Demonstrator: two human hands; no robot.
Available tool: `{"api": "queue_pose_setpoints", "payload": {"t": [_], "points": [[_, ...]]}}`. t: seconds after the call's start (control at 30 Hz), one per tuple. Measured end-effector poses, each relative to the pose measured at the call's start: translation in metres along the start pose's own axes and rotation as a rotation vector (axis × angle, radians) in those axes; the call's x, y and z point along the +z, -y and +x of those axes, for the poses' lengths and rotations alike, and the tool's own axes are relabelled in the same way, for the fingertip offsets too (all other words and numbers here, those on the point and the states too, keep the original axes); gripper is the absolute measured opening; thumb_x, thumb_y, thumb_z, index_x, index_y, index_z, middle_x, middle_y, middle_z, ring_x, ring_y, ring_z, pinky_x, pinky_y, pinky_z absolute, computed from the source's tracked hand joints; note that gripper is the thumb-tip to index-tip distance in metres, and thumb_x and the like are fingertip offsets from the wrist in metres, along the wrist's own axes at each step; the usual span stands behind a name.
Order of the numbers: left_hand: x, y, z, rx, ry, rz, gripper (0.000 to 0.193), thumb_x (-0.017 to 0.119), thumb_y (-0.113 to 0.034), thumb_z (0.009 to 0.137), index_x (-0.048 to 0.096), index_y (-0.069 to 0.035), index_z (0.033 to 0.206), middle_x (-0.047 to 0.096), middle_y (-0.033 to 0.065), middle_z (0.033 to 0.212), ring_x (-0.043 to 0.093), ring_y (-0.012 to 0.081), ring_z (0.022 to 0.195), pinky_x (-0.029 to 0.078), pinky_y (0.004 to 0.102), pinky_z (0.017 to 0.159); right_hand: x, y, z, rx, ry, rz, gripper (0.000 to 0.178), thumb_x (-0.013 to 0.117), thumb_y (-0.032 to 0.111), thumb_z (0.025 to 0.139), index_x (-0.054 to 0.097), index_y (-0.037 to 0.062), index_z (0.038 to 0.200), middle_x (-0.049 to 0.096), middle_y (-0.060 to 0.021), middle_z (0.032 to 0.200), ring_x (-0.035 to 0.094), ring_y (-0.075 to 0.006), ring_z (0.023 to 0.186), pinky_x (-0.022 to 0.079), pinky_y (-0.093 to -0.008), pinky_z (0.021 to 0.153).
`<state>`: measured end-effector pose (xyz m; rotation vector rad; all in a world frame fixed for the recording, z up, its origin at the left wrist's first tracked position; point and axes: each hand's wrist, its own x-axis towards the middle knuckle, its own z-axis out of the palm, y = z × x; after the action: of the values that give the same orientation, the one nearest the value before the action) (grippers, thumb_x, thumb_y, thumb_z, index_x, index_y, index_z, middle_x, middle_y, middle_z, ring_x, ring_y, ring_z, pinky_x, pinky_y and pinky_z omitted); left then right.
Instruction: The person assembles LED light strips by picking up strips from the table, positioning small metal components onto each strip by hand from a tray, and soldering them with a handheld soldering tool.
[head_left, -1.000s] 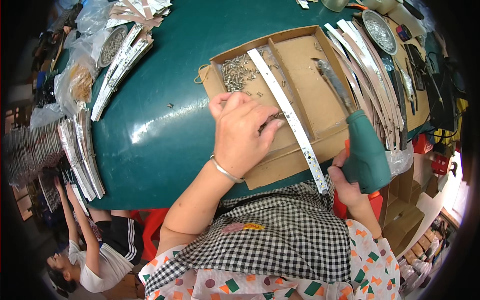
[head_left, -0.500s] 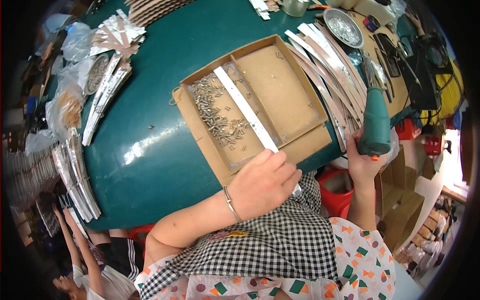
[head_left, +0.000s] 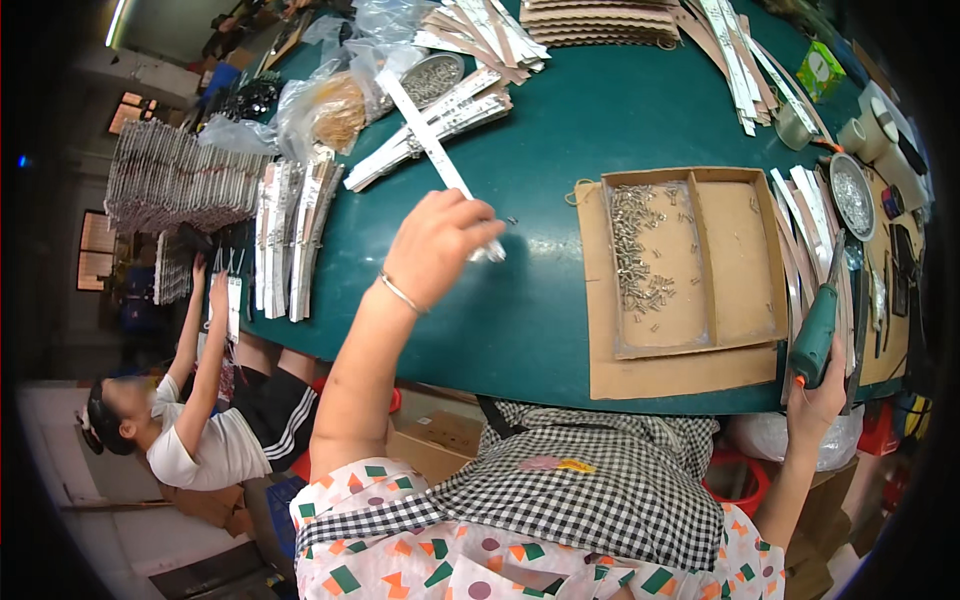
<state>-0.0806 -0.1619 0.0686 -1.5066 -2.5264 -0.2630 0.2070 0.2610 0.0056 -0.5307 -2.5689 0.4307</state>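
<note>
My left hand [head_left: 437,243] grips a long white metal strip [head_left: 429,141] above the dark green table [head_left: 560,140], the strip pointing up and to the left toward a heap of similar strips [head_left: 440,115]. My right hand [head_left: 822,392] holds a green power screwdriver [head_left: 815,335] at the table's near right edge. Between the hands lies a shallow cardboard tray [head_left: 745,250] with a divider; its left compartment holds several small metal screws [head_left: 636,250].
Bundles of white strips [head_left: 293,235] lie at the table's left edge, more at the top and right [head_left: 740,60]. Plastic bags of parts [head_left: 325,100] and a metal bowl [head_left: 853,196] sit nearby. A seated person [head_left: 200,430] works at lower left.
My left hand lifted the white strip off the cardboard tray and carried it leftward across the table. My right hand kept hold of the green screwdriver at the right edge.
</note>
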Motion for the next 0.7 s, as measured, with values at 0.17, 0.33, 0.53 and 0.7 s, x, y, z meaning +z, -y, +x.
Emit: {"api": "queue_pose_setpoints", "payload": {"t": [0.17, 0.33, 0.53, 0.7], "points": [[0.029, 0.051, -0.048, -0.123, 0.016, 0.015, 0.030, 0.060, 0.004, 0.070, 0.072, -0.008, 0.094, 0.066, 0.0043, 0.103, 0.059, 0.0249, 0.089, 0.049, 0.0355, 0.080, -0.004, -0.004, 0.004, -0.031, 0.066, 0.031, 0.064, 0.067, -0.011, 0.071, 0.050, -0.0012, 0.132, 0.062, -0.0214, 0.116, 0.063, -0.0354, 0.105, 0.048, -0.0370, 0.091], [0.027, 0.025, -0.053, -0.253, -0.099, 0.017, 0.031, 0.062, 0.005, 0.068, 0.070, -0.009, 0.095, 0.065, 0.0052, 0.108, 0.059, 0.0244, 0.089, 0.047, 0.0363, 0.075, -0.008, -0.022, -0.006, 0.015, -0.019, 0.014, 0.054, 0.064, -0.007, 0.081, 0.049, -0.0021, 0.133, 0.063, -0.0173, 0.110, 0.064, -0.0267, 0.097, 0.047, -0.0316, 0.088], [0.046, -0.014, -0.028, -0.398, -0.253, -0.069, 0.019, 0.071, -0.003, 0.073, 0.069, -0.008, 0.092, 0.067, 0.0049, 0.083, 0.060, 0.0259, 0.079, 0.046, 0.0370, 0.072, -0.020, 0.017, -0.010, 0.263, -0.118, 0.501, 0.039, 0.061, -0.009, 0.086, 0.053, -0.0064, 0.124, 0.054, -0.0051, 0.093, 0.055, -0.0139, 0.094, 0.044, -0.0288, 0.090], [0.067, -0.016, -0.006, -0.587, -0.234, -0.209, 0.014, 0.071, -0.004, 0.074, 0.069, -0.006, 0.088, 0.065, 0.0081, 0.084, 0.059, 0.0296, 0.082, 0.047, 0.0398, 0.074, -0.020, 0.066, -0.022, 0.366, -0.131, 0.882, 0.071, 0.062, -0.016, 0.074, 0.037, -0.0077, 0.140, 0.048, -0.0057, 0.085, 0.052, -0.0156, 0.082, 0.045, -0.0287, 0.081]]}}
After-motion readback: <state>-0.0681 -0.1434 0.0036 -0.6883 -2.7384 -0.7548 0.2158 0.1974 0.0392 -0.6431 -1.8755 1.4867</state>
